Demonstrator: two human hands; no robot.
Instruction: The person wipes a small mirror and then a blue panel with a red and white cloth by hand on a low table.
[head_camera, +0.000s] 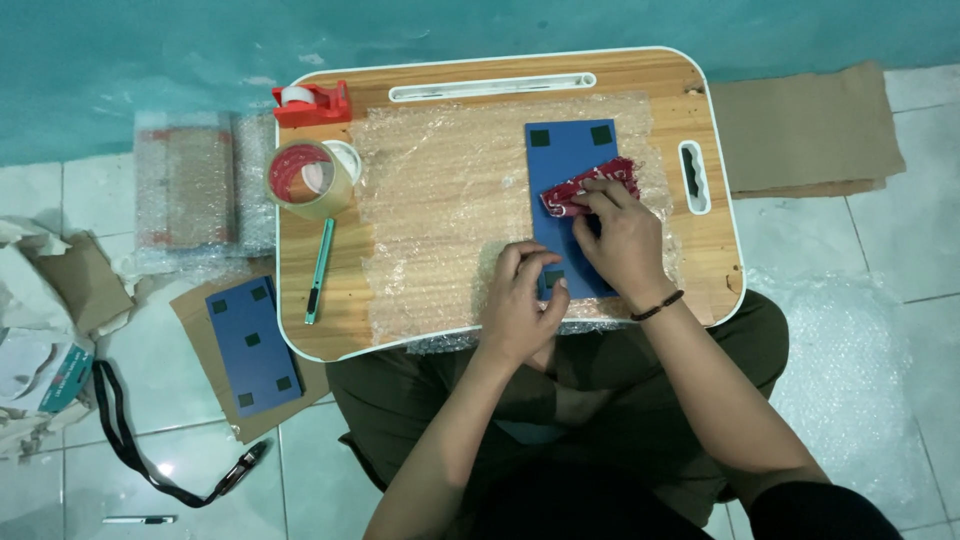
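Left of the blue panel (566, 190) a tape roll (308, 178) and green cutter (319, 270) lie within reach. The left hand (520, 305) presses curled fingers on the panel's near end, steadying it on the bubble wrap (440, 210). The right hand (625, 240) pinches a red cloth (585, 188) against it (the panel's lower corners are hidden).

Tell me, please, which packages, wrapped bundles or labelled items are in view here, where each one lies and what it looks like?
Bubble-wrapped bundle: on the floor left of the lap table, rectangular, clear wrap over brown with red marks.
Carton: far left floor, torn open, white with a teal side.
Cardboard pieces: floor right of the table, flat, plain brown.
Blue board: on bubble wrap under both hands, rectangular, dark square pads.
Second blue board: floor at left, on cardboard.
No screens or signs.
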